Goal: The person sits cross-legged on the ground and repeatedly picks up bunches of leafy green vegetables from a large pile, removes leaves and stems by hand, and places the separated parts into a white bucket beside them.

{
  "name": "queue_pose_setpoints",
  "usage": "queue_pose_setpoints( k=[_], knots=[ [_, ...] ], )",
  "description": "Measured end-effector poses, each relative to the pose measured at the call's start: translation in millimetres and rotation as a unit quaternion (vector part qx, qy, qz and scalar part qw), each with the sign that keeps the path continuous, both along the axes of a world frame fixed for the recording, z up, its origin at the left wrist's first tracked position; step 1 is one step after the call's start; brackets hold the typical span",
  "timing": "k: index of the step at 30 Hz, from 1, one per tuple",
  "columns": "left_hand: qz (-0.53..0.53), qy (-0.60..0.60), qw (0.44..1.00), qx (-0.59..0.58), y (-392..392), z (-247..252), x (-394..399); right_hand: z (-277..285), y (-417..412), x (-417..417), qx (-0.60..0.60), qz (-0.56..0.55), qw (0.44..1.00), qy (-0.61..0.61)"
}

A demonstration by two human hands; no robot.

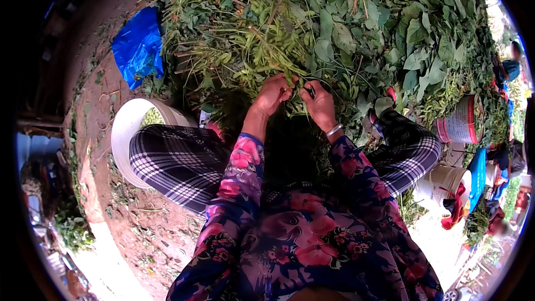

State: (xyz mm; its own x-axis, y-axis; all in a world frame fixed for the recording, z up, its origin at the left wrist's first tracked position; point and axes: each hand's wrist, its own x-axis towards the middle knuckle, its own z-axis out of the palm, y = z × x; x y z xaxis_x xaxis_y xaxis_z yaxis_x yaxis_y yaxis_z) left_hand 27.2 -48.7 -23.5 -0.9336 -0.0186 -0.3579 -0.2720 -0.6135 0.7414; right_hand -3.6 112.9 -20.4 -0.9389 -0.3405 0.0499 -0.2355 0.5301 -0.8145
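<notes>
In front of me lies a large heap of cut soybean plants (pixel 276 42) with green pods and thin stalks. My left hand (pixel 272 93) pinches a podded soybean sprig (pixel 289 74) at the heap's near edge. Close beside it, my right hand (pixel 321 103) has its thumb and fingers closed on the same sprig's pods. A small dark thing (pixel 311 91) shows at the right fingers; what it is cannot be made out. To my left, partly behind my knee, a white plastic bucket (pixel 121 146) holds loose green pods (pixel 152 117).
A blue plastic bag (pixel 140 48) lies on the earthen ground left of the heap. Leafy stalks (pixel 422 42) pile up at the right. Beyond my right knee are a printed pail (pixel 459 121) and a whitish bucket (pixel 447 179). Other people (pixel 510 67) are at the far right.
</notes>
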Motion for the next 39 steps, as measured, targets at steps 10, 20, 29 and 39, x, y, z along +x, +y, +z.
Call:
queue_pose_setpoints(
  k=[10,20,29,39],
  knots=[
    [0.05,-0.056,0.997,-0.03,5.6,-5.9,-0.1,-7.1,-9.6,-14.2,-0.016,-0.023,1.0,0.005],
    [0.039,-0.053,0.998,0.022,14.1,-14.0,5.3,6.6,-5.6,-1.8,-0.058,0.064,0.994,-0.074],
    [0.072,-0.052,0.994,0.062,19.0,-18.0,7.8,5.8,0.8,7.7,-0.102,0.097,0.95,-0.279],
    [-0.104,-0.044,0.958,0.265,-1.4,-29.0,4.1,37.4,11.2,5.1,-0.247,0.115,0.805,-0.527]
  ],
)
